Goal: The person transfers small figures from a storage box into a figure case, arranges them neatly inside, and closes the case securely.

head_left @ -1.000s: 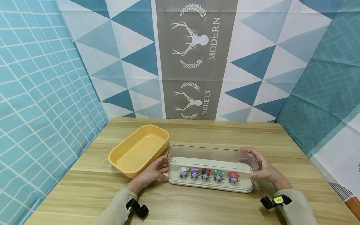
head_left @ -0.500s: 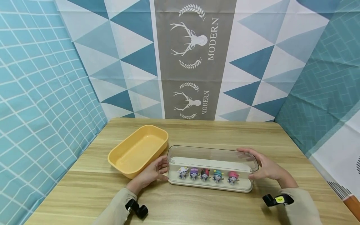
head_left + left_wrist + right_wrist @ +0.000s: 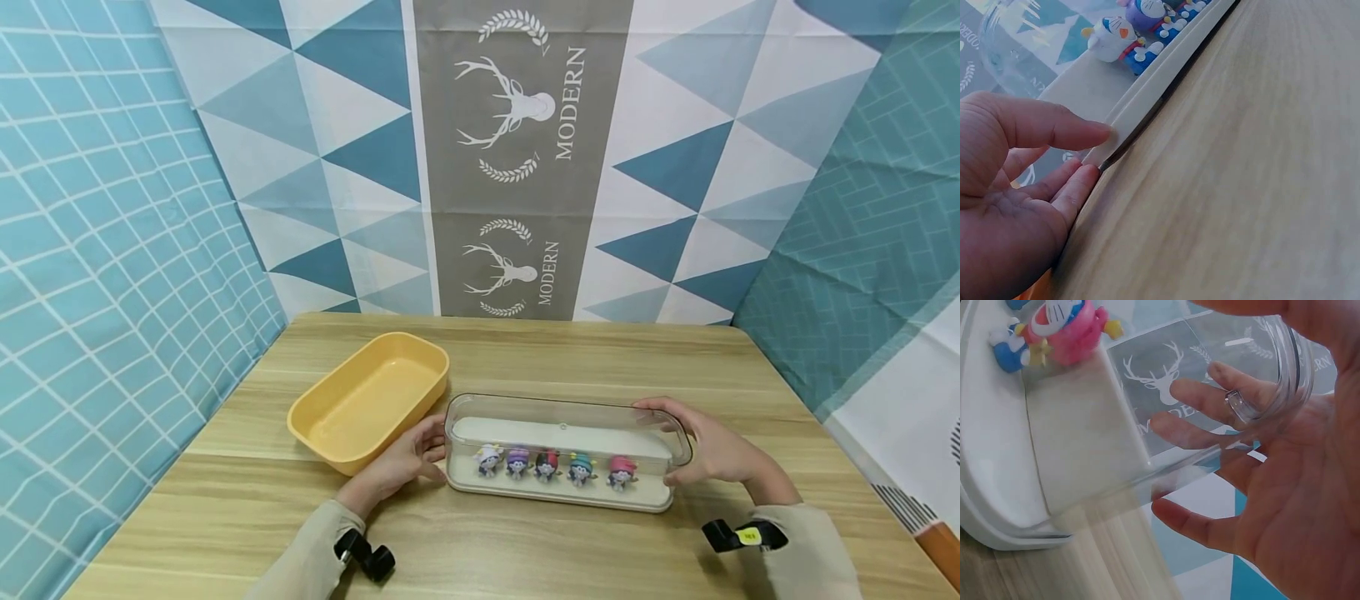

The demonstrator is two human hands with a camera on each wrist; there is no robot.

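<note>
A long white tray (image 3: 558, 498) with rounded ends lies on the wooden table, under a clear plastic cover (image 3: 555, 405). Several small figurines stand in a row along its near side, from one with a white cap (image 3: 488, 459) to one with a pink cap (image 3: 621, 471). At the left end, my left hand (image 3: 401, 462) pinches the tray's rim between thumb (image 3: 1085, 131) and fingertips. My right hand (image 3: 712, 446) holds the right end of the cover, thumb on the near side and fingers round the far side. In the right wrist view those fingers (image 3: 1200, 403) show through the clear plastic.
A yellow tub (image 3: 367, 392) with nothing visible inside stands slanted at the left, close behind my left hand. Patterned cloth hangs behind the table (image 3: 600, 350) and along both sides. Each sleeve carries a black wrist mount (image 3: 365, 556).
The cover's upper edges have shifted slightly lower and nearer in the head view, with my right hand moving slightly. The left hand, tray and figurines stay practically where they were.
</note>
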